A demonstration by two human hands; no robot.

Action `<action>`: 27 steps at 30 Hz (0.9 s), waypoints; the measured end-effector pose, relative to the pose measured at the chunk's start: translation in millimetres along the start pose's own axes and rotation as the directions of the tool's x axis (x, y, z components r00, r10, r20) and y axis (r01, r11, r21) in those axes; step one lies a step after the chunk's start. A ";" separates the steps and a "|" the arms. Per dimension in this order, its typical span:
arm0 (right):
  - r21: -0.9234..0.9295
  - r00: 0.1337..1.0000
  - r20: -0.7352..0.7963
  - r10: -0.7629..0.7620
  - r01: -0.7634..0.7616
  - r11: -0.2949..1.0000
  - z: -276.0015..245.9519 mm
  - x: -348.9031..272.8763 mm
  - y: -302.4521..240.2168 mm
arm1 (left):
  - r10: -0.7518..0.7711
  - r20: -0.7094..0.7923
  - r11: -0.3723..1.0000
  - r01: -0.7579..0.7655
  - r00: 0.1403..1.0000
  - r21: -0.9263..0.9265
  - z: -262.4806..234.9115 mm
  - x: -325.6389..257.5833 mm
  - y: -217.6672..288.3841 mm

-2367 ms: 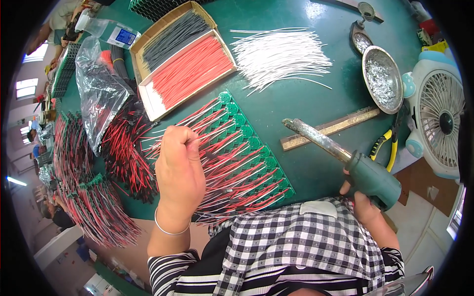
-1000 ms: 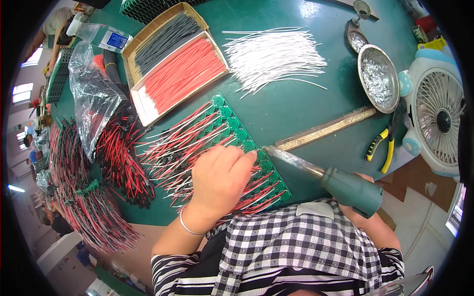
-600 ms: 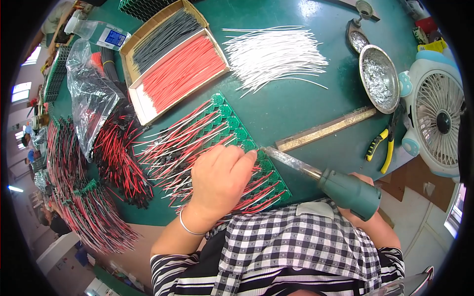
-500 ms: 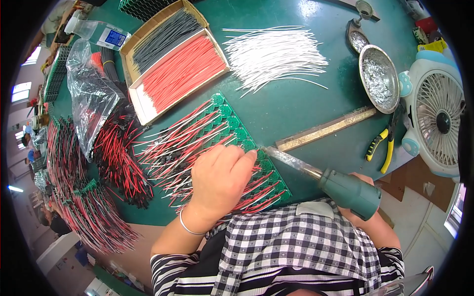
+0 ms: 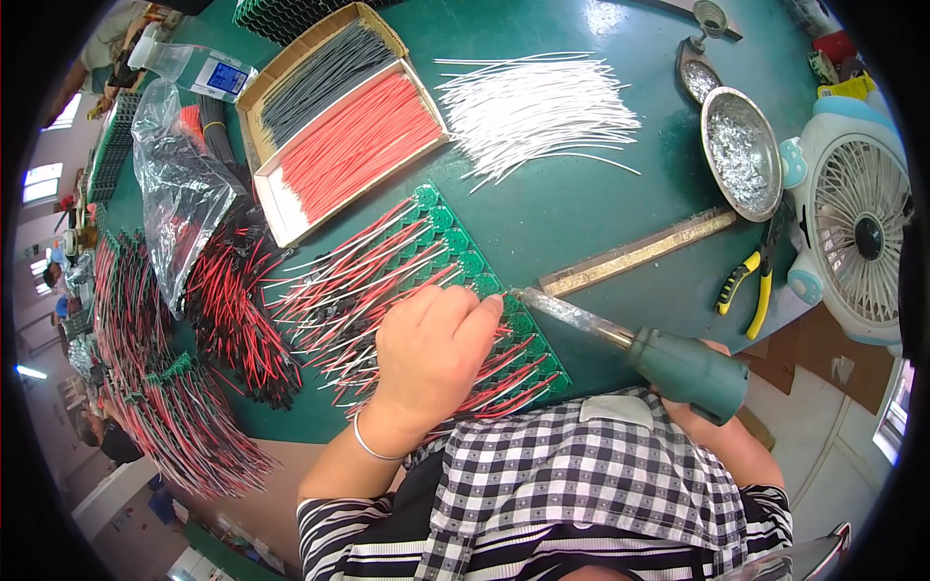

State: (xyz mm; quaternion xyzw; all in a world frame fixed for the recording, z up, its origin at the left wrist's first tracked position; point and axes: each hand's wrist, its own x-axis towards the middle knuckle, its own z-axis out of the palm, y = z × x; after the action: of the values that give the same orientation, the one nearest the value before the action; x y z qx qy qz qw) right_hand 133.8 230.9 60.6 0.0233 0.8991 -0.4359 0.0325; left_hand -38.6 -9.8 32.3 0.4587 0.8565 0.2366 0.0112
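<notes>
My left hand [image 5: 434, 353] is closed in a pinch over a panel of small green circuit boards [image 5: 472, 261]. Its fingertips hold a thin wire against one board, though the fingers hide most of it. Red, white and black wires [image 5: 339, 281] fan out leftward from the boards. My right hand [image 5: 686, 420] is wrapped round the green handle of a soldering iron [image 5: 678, 368], which partly covers the fingers. The iron's metal tip points left and meets the board edge right beside my left fingertips.
Red and black wires fill a cardboard box [image 5: 274, 215]; loose white wires [image 5: 542, 111] lie beside it. On the right are a metal bowl [image 5: 744, 155], a wooden strip [image 5: 639, 254], yellow-handled cutters [image 5: 762, 290] and a fan [image 5: 862, 228]. Wired bundles [image 5: 184, 416], a plastic bag [image 5: 179, 184] and a bottle [image 5: 194, 66] stand left.
The soldering iron's handle has dipped very slightly, with its tip still at the board edge. My left hand stays in place.
</notes>
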 end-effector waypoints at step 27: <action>0.354 0.713 -0.669 0.211 0.056 0.934 -21.4 -42.6 35.0 | -0.007 -0.055 0.966 -0.007 0.998 -0.257 -3.8 -3.4 -7.7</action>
State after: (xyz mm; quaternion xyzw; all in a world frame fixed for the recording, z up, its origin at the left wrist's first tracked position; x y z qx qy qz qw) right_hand 178.0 268.7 49.8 0.2292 0.7508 -0.5450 -0.2944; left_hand -43.6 -17.5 31.8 0.4466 0.8185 0.3583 0.0470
